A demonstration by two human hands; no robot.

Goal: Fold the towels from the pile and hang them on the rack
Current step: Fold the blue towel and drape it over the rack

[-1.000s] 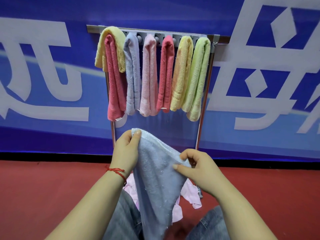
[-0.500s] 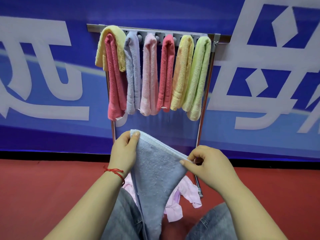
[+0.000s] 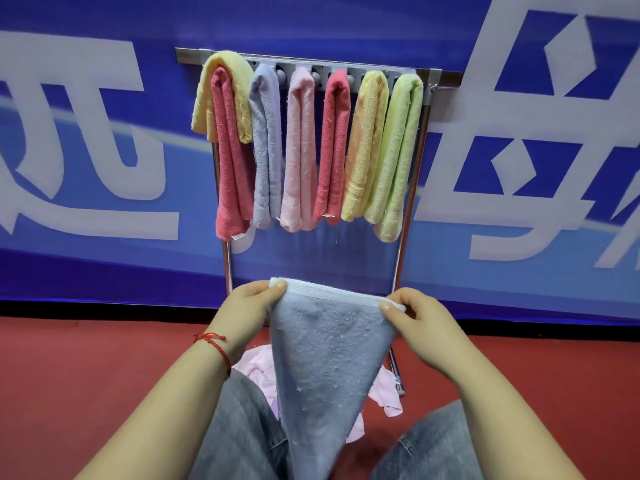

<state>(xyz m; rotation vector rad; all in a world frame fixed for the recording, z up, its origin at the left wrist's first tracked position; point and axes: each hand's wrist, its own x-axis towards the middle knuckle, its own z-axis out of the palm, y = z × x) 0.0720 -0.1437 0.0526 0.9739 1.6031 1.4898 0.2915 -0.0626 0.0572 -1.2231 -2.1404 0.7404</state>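
Both hands pinch the top edge of a pale blue towel [image 3: 322, 362]: the left hand [image 3: 247, 313] grips its left corner between thumb and fingers, and the right hand [image 3: 420, 327] grips the right corner the same way. The edge runs taut between them, slightly higher on the left. Below it the towel hangs down and narrows to a point between the person's knees, which are in grey jeans [image 3: 239, 431]. A red string bracelet [image 3: 216, 344] circles the left wrist.

Behind the hanging towel, on the red floor [image 3: 86, 375], lies a small pile of pink cloth [image 3: 386, 389], partly hidden by the towel.

Further back stands a metal rack [image 3: 401, 258] with two upright legs and a top bar. Folded towels hang side by side from the bar: a yellow towel [image 3: 239, 71] draped over a red towel [image 3: 230, 168] at the left end, then a light blue towel [image 3: 265, 150], a pink towel [image 3: 301, 150], another red one [image 3: 334, 143], a yellow-orange towel [image 3: 367, 143] and a green towel [image 3: 398, 154] at the right end.

Behind the rack is a blue banner [image 3: 346, 22] with large white characters.
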